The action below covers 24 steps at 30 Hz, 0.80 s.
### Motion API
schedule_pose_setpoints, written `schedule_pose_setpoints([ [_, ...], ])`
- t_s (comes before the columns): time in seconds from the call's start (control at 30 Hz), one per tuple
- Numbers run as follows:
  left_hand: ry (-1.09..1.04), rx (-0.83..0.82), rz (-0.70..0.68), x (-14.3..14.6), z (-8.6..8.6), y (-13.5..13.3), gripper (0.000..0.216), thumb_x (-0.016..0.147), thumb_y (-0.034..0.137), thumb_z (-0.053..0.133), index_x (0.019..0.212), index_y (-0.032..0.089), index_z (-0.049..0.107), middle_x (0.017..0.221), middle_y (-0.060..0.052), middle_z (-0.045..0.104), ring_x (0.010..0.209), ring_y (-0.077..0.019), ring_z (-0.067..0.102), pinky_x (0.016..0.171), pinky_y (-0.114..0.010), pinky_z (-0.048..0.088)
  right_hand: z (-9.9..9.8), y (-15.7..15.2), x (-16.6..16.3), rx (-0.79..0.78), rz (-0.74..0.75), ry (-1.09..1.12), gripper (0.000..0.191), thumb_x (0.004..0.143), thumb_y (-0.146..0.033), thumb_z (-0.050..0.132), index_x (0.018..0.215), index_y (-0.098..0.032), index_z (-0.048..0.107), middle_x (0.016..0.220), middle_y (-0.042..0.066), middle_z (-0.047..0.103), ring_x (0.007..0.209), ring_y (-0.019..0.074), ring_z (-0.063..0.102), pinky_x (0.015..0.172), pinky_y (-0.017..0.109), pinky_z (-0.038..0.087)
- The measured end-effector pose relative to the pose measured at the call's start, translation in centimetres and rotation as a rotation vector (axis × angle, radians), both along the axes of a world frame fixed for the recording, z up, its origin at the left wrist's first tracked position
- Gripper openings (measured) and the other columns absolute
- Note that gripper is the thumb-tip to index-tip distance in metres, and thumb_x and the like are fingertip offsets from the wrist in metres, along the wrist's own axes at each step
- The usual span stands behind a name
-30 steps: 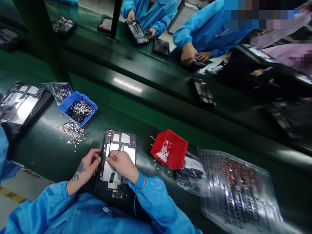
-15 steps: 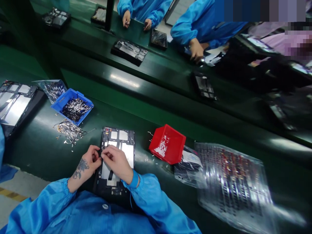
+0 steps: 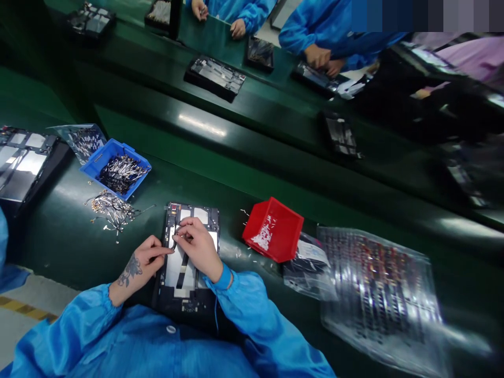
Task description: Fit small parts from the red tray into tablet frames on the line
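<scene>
An opened tablet (image 3: 185,275) lies in front of me, its silvery battery plates and dark frame showing. Over its upper middle, my right hand (image 3: 200,248) has thumb and forefinger pinched on a thin black cable (image 3: 174,240), which runs along the tablet's left side. My left hand (image 3: 147,258) is at the left edge, forefinger stretched out to touch near that cable and thumb apart below it. A black flat ribbon (image 3: 182,270) crosses the battery below my right hand. The cable's ends are hidden.
Left of the tablet are a blue bin (image 3: 137,184) of short cables, a loose cable pile (image 3: 112,210) and another opened tablet (image 3: 23,168). To the right stand a red bin (image 3: 285,231) with small white pieces and clear plastic trays (image 3: 381,294). Co-workers' hands (image 3: 318,55) work across the line.
My right hand has shifted slightly up and right, uncovering the black cable. My left forefinger has straightened from a curled pinch. The view has shifted a little.
</scene>
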<state>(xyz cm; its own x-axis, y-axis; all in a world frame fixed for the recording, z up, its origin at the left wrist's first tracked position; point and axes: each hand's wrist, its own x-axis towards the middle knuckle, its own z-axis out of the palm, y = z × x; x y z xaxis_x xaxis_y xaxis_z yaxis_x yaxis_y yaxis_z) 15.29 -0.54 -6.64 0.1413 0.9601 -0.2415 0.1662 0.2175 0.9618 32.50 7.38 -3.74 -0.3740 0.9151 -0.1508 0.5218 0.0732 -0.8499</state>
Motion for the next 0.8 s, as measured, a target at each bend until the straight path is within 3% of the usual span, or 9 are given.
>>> schedule_pose_setpoints([
  [0.37, 0.151, -0.018, -0.097, -0.21, 0.69, 0.32, 0.038, 0.086, 0.02, 0.044, 0.113, 0.03, 0.068, 0.084, -0.001, 0.044, 0.068, -0.011, 0.051, 0.053, -0.018, 0.05, -0.19, -0.23, -0.03, 0.061, 0.02, -0.1, 0.006, 0.082, -0.017, 0.062, 0.077, -0.019, 0.061, 0.107, 0.006, 0.055, 0.09, 0.0181, 0.058, 0.074, 0.03, 0.049],
  [0.8, 0.168, -0.016, -0.112, -0.22, 0.9, 0.39, 0.038, 0.086, 0.017, 0.042, 0.11, 0.026, 0.07, 0.085, -0.002, 0.043, 0.071, -0.0115, 0.052, 0.051, -0.016, 0.05, 0.07, -0.25, -0.28, 0.081, 0.03, -0.168, 0.006, 0.082, -0.015, 0.063, 0.077, -0.018, 0.061, 0.109, 0.007, 0.055, 0.094, 0.0198, 0.058, 0.077, 0.032, 0.048],
])
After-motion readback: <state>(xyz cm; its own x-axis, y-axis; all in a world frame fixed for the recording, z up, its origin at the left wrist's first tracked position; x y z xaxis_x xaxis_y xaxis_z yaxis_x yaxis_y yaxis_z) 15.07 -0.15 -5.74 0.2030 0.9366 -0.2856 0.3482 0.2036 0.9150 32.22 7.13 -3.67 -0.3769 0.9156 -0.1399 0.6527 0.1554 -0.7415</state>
